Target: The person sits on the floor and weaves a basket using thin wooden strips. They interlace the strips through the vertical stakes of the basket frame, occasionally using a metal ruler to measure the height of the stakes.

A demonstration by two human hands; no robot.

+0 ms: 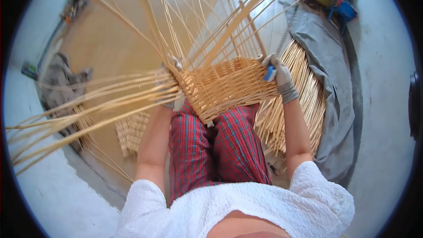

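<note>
A partly woven wicker basket is tilted above my knees, with long upright rods fanning out from its rim. My left hand, in a pale glove, grips its left corner and is partly hidden behind blurred rods. Those loose rods stretch out sideways to the left. At the right end, my gloved right hand is closed over the basket's rim. Something blue and white shows at that thumb; I cannot make out what it is.
To the right, a large bundle of peeled rods lies beside a grey cloth. Another woven piece rests on the floor at left, near a dark crumpled cloth. Boxes and a blue item stand far right.
</note>
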